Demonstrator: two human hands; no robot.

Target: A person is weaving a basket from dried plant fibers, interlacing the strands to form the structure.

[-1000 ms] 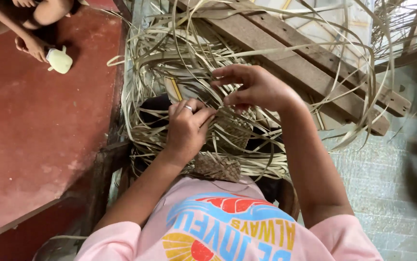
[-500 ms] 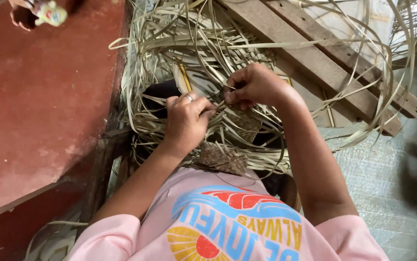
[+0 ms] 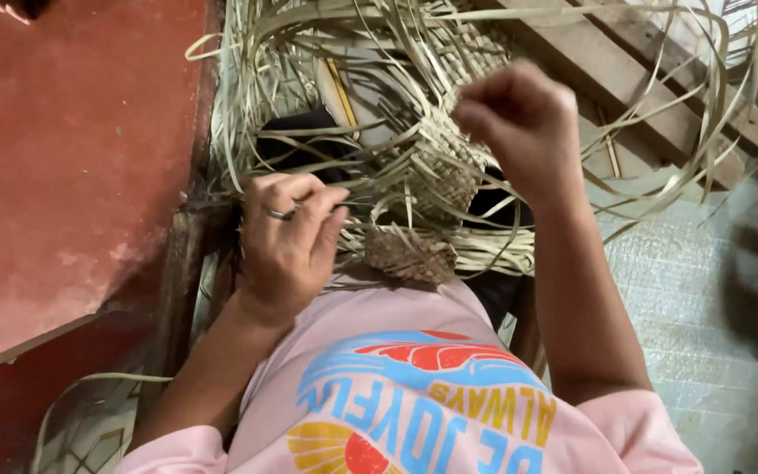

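My left hand (image 3: 287,241) pinches pale straw strips (image 3: 379,189) beside the woven piece (image 3: 436,162) over my lap; my right hand (image 3: 519,118), fisted, grips strands just above it.

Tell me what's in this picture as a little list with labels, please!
Left hand: left hand, ring on one finger, fingers pinching thin straw strips
Right hand: right hand, raised in a loose fist above the weave
Work piece: half-woven straw mat, loose strips sticking out all around
Behind it: wooden frame
Floor: red floor
Clothing: pink shirt with a colourful print
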